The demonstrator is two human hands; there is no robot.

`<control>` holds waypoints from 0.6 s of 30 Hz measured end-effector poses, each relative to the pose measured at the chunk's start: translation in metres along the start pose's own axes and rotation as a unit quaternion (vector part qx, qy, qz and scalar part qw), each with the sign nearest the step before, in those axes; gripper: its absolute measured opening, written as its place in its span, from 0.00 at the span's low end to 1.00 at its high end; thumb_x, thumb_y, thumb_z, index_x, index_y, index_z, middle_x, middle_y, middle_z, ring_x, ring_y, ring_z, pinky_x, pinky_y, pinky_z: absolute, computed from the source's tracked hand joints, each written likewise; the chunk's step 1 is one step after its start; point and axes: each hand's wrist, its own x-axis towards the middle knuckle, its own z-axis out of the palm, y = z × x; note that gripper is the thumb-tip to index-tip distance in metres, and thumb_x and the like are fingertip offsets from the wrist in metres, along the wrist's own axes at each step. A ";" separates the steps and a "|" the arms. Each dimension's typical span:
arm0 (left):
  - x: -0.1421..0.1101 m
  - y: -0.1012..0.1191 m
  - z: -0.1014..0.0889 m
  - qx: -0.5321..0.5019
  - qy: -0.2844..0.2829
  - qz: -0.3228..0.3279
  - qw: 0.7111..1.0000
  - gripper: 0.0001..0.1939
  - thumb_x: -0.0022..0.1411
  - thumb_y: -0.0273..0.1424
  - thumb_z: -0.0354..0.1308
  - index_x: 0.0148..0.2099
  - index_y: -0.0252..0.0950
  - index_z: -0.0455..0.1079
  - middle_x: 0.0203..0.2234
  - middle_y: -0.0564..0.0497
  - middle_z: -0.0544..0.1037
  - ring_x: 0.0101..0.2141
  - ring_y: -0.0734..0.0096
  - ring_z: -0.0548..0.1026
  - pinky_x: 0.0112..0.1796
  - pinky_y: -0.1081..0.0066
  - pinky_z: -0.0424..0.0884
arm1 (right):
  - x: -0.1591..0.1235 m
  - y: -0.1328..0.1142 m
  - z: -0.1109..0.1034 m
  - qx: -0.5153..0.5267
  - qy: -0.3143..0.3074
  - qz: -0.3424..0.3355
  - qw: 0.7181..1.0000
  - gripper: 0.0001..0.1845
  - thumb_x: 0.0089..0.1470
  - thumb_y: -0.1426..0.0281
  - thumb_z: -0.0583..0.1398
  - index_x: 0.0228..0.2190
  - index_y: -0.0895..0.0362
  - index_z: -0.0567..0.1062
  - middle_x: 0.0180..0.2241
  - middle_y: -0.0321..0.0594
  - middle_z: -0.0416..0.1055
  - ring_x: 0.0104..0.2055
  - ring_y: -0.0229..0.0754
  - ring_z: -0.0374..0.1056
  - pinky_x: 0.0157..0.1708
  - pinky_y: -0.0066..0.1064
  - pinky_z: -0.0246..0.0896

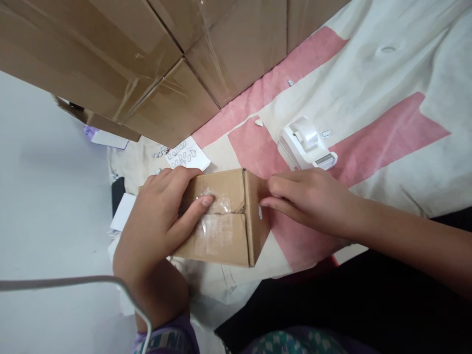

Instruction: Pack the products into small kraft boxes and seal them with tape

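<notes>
A small cardboard box, with clear tape across its top seam, rests on the cloth. My left hand grips it from the left, the thumb lying on the taped top and the other fingers over the far side. Against the box's right end is my right hand, its fingers curled and pinched together. A small white paper piece shows on that end, just below my right thumb tip. Whatever lies between those fingertips is hidden. Beyond the right hand stands a white tape dispenser with a roll of clear tape.
Large taped cardboard boxes are stacked at the back. A white sheet with small drawn shapes lies behind my left hand. Paper scraps dot the pink and cream cloth. A white cable crosses at lower left.
</notes>
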 end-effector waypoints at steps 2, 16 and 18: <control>0.000 0.000 0.000 -0.001 0.001 -0.001 1.000 0.17 0.72 0.45 0.46 0.55 0.42 0.65 0.43 0.46 0.76 0.44 0.54 0.72 0.46 0.55 0.66 | 0.001 0.000 -0.001 0.001 -0.011 -0.007 1.000 0.16 0.68 0.65 0.54 0.27 0.56 0.66 0.25 0.35 0.68 0.27 0.37 0.63 0.27 0.29 0.47; 0.000 0.001 0.000 -0.007 0.008 0.007 1.000 0.17 0.72 0.45 0.47 0.54 0.40 0.66 0.44 0.46 0.76 0.45 0.55 0.73 0.47 0.56 0.66 | -0.005 0.000 -0.001 -0.029 -0.019 -0.156 0.987 0.19 0.70 0.62 0.52 0.28 0.57 0.68 0.27 0.37 0.69 0.29 0.37 0.61 0.30 0.32 0.47; 0.000 0.001 0.000 -0.008 0.004 0.006 1.000 0.17 0.72 0.45 0.47 0.54 0.41 0.65 0.44 0.46 0.76 0.45 0.55 0.73 0.47 0.56 0.66 | -0.006 0.000 0.001 -0.035 -0.014 -0.157 0.987 0.17 0.70 0.63 0.52 0.30 0.57 0.69 0.27 0.37 0.70 0.30 0.37 0.61 0.30 0.32 0.48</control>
